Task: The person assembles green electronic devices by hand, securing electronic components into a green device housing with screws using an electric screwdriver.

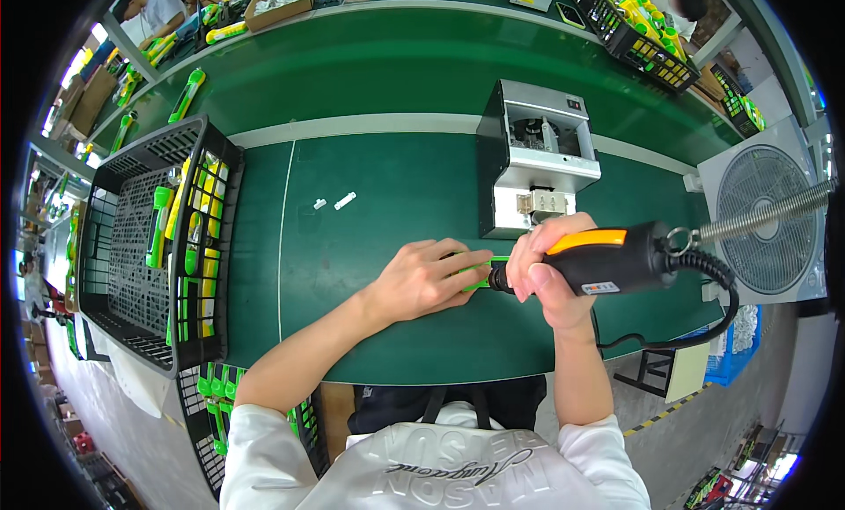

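Note:
My right hand [559, 281] is wrapped round a black electric screwdriver [647, 259] with an orange strip, held nearly level with its nose to the left. That nose meets a bright green plastic part [481, 285] low over the green worktable [387, 343]. My left hand [427, 277] has its fingers closed over the green part, so most of it is hidden. The screw and the driver's bit cannot be seen. Just beyond my hands stands a grey and black metal machine [537, 167] with an open front. Two small white plastic pieces [345, 200] lie farther left.
A black crate [163, 356] at the left holds green and yellow tools. A coiled spring [770, 210] and a black cable [735, 308] run from the screwdriver. At the right is a white fan [766, 215]. Behind, a raised green shelf [352, 66] bears crates; other people sit beyond.

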A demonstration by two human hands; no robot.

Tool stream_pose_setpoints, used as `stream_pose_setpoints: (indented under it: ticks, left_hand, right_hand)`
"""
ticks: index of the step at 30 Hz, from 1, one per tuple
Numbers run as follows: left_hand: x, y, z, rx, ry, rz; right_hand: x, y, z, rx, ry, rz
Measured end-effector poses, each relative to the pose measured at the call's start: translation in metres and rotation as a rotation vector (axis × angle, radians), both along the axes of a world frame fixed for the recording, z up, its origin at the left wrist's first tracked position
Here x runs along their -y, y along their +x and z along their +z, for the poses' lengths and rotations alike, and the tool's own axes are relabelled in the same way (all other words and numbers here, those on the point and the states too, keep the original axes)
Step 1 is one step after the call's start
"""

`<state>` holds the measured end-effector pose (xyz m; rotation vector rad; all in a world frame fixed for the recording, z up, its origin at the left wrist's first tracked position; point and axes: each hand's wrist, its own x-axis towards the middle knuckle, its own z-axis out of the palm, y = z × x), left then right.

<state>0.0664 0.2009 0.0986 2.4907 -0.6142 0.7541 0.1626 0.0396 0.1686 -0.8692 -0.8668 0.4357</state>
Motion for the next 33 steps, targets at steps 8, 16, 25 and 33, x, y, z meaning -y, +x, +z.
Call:
stream_pose_setpoints:
  ticks: [8,16,25,33]
  left_hand:
    - [-0.001,0.000,0.001,-0.001,-0.019,0.012]
    - [-0.001,0.002,0.000,-0.015,-0.042,-0.013]
    - [-0.003,-0.001,0.004,0.019,0.067,0.026]
    - [-0.009,-0.002,0.001,0.033,0.111,0.004]
  right_hand:
    - [0.002,-0.001,-0.004,0.103,-0.062,0.003]
    - [0.003,-0.002,-0.006,0.128,-0.068,-0.051]
    - [0.027,0.022,0.030,0.129,0.242,-0.238]
    - [0.022,0.054,0.027,0.195,0.198,-0.455]
